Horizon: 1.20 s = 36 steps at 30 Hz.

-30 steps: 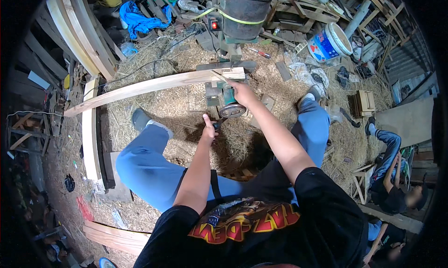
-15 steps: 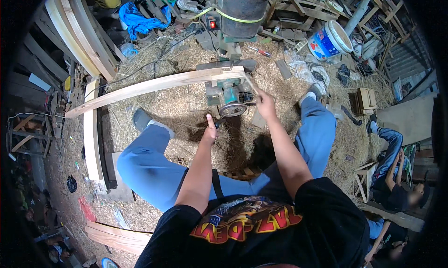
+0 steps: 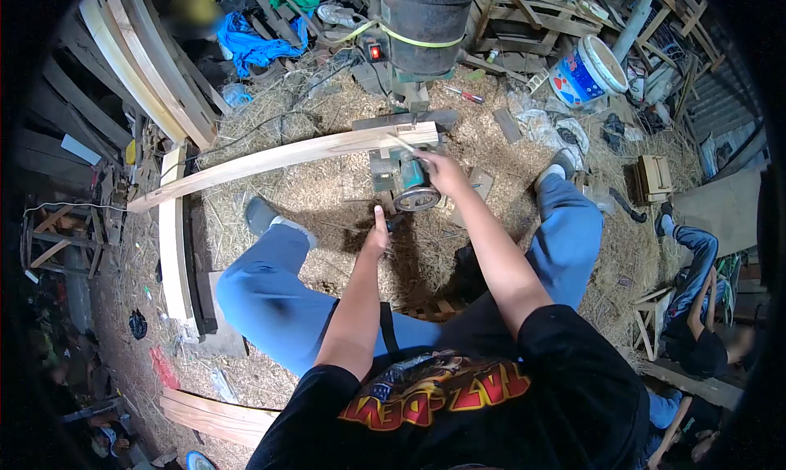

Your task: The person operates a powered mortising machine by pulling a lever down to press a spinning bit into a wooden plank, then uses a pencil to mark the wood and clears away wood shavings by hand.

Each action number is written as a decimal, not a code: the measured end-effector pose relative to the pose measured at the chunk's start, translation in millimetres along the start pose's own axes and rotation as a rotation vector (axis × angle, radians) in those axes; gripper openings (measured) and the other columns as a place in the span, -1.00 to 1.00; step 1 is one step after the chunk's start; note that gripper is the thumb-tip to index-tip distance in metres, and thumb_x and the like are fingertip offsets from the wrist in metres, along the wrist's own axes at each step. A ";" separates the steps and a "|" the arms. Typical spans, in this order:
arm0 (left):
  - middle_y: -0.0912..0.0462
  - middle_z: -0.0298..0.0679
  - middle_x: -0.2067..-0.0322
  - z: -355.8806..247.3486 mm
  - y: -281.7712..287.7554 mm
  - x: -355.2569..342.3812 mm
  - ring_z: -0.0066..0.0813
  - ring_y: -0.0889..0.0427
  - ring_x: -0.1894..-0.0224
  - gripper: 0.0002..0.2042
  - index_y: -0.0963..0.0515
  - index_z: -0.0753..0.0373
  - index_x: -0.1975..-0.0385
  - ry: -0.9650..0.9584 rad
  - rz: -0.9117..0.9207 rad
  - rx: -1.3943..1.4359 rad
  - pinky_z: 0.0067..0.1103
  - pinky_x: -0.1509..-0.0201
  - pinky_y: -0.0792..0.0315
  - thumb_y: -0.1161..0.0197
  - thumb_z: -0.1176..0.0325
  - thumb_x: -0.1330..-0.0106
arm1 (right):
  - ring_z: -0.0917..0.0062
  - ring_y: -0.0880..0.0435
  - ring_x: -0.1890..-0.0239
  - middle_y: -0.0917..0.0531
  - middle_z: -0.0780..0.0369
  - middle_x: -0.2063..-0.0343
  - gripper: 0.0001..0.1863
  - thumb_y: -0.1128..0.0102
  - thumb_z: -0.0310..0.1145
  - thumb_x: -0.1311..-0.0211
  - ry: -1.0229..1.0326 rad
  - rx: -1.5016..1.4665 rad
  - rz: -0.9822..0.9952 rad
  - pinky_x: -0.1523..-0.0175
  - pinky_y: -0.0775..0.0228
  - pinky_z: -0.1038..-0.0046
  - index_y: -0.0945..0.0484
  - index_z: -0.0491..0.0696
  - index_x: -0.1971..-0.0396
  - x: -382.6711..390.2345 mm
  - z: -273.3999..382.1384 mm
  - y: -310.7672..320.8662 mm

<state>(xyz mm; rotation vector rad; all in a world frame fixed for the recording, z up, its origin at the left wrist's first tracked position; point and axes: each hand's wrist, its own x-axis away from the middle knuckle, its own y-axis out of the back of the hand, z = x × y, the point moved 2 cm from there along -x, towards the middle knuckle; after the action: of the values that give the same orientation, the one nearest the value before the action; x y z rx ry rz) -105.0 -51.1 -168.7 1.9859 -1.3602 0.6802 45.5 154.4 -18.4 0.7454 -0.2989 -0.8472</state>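
My right hand (image 3: 444, 172) is closed around a thin pale wooden stick (image 3: 401, 143), which angles up-left onto the near face of a long pale board (image 3: 270, 163), close to its right end. That end lies on a green machine (image 3: 413, 172) with a metal handwheel (image 3: 416, 198) below a large dark motor housing (image 3: 422, 24). My left hand (image 3: 377, 234), thumb raised, is closed on a dark handle just left of and below the wheel. The board's left part crosses over an upright-running pale timber (image 3: 173, 249) at the left.
Curved boards (image 3: 139, 69) lean at upper left; more boards (image 3: 213, 417) lie lower left. A white-and-blue bucket (image 3: 585, 73), wooden crate (image 3: 653, 178) and scrap wood (image 3: 532, 15) are at right. Two other people (image 3: 696, 331) are at the right edge. Straw and shavings cover the floor (image 3: 311, 192).
My right hand first moved down and right with the stick, then back up and left to the board. My left hand stays at the handle; the view has shifted slightly.
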 end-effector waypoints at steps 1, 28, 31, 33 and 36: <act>-0.60 0.00 0.34 4.6 -2.7 -4.2 -0.23 -0.54 0.31 0.24 -0.62 0.46 0.10 -0.030 0.002 0.019 -0.36 0.09 -0.40 0.66 -0.73 -0.10 | 0.15 -0.70 0.33 -0.72 -0.03 0.24 -0.56 -0.09 -0.47 -0.37 -0.094 -0.041 -0.127 0.11 -0.54 0.27 -0.62 0.23 -0.18 15.3 -15.3 3.4; -0.56 -0.17 0.42 7.2 -9.9 -15.6 -0.31 -0.56 0.34 -0.15 -0.57 0.26 0.32 -0.008 0.050 0.217 -0.41 0.22 -0.42 0.31 -0.53 -0.33 | 0.00 -0.71 0.19 -0.71 -0.07 0.20 -0.58 -0.08 -0.55 -0.23 -0.325 0.046 -0.549 0.06 -0.55 0.16 -0.65 -0.01 -0.07 91.2 -57.8 46.4; -0.59 -0.16 0.35 1.7 -19.8 -10.5 -0.25 -0.56 0.31 -0.12 -0.58 0.26 0.17 -0.027 -0.010 0.283 -0.33 0.18 -0.43 0.32 -0.55 -0.31 | 0.03 -0.72 0.20 -0.72 -0.05 0.19 -0.59 -0.11 -0.52 -0.26 -0.264 -0.100 -0.467 0.06 -0.55 0.18 -0.65 0.06 -0.09 84.4 -50.3 43.6; -0.63 -0.09 0.20 9.7 -10.0 -14.6 -0.13 -0.62 0.19 -0.08 -0.53 0.25 -0.06 0.011 0.040 0.212 -0.24 0.12 -0.45 0.31 -0.57 -0.29 | 0.03 -0.71 0.21 -0.71 -0.05 0.20 -0.58 -0.12 -0.50 -0.27 -0.197 -0.176 -0.251 0.07 -0.56 0.19 -0.66 0.13 -0.10 60.4 -23.9 33.6; -0.63 -0.07 0.23 6.0 -2.6 -18.1 -0.15 -0.62 0.21 -0.07 -0.54 0.30 -0.04 0.023 0.021 0.152 -0.29 0.14 -0.46 0.30 -0.56 -0.30 | 0.04 -0.69 0.24 -0.71 -0.04 0.22 -0.59 -0.11 -0.46 -0.28 0.044 -0.074 -0.190 0.12 -0.56 0.19 -0.66 0.19 -0.10 30.5 1.4 19.3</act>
<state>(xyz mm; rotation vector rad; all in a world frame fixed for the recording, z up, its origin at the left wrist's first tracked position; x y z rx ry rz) -108.2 -43.7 -186.2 2.0773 -1.3524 0.8365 75.3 138.7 -5.3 0.7300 -0.1578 -1.0143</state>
